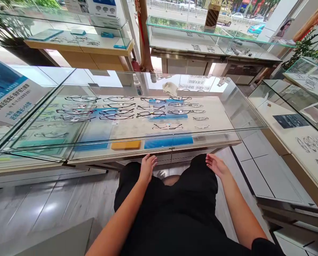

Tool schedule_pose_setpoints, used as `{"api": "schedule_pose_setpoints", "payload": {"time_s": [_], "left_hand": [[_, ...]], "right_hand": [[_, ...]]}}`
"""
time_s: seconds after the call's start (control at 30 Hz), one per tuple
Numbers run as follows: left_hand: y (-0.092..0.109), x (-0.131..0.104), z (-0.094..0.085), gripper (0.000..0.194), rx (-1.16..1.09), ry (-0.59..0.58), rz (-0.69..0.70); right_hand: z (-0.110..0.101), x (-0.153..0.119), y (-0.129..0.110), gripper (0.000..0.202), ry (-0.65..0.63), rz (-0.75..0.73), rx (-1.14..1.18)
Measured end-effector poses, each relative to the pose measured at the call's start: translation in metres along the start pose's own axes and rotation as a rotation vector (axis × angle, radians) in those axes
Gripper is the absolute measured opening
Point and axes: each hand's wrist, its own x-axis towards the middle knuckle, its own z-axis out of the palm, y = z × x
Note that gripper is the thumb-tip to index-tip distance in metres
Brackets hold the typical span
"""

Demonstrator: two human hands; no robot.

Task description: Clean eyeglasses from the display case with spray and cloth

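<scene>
My left hand (147,168) hovers over my left thigh, just in front of the display case's near edge, fingers apart and holding nothing. Over the other thigh my right hand (215,165) is also open, with nothing in it. Before both hands stands a glass display case (207,132). Inside it, several pairs of glasses (150,113) lie in rows on a pale board, with blue panels (161,141) and an orange block (126,144) near the front. On the glass top are a spray bottle (137,85) and a crumpled cloth (170,89).
A printed sign (12,92) leans at the left. Another glass case (289,131) with glasses stands at the right. Further cases (79,48) line the windows, with potted plants (17,42) beside them. A grey panel (60,240) is at the lower left.
</scene>
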Motion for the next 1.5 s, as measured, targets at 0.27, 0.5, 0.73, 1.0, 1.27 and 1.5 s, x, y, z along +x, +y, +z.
{"api": "schedule_pose_setpoints", "payload": {"time_s": [0.27, 0.5, 0.73, 1.0, 1.27, 1.5], "left_hand": [[-0.029, 0.048, 0.057, 0.021, -0.06, -0.058, -0.332], [-0.042, 0.05, 0.057, 0.017, -0.098, -0.035, -0.303], [-0.049, 0.035, 0.048, 0.022, -0.05, -0.045, -0.274], [-0.039, -0.047, 0.014, 0.03, 0.263, -0.214, -0.338], [0.107, -0.151, -0.011, 0.017, 1.055, -0.224, 1.111], [0.129, -0.127, -0.039, 0.013, 1.14, -0.226, 0.88]], "right_hand": [[-0.003, 0.008, -0.004, 0.04, -0.037, -0.082, 0.128], [0.014, 0.005, -0.002, 0.04, -0.093, -0.075, 0.131], [0.038, -0.013, -0.021, 0.038, -0.157, -0.108, 0.043], [0.085, -0.057, -0.088, 0.029, -0.291, -0.479, -0.421], [0.177, -0.018, -0.161, 0.017, -0.28, -1.101, -0.964], [0.19, 0.051, -0.201, 0.019, -0.061, -1.251, -1.096]]}}
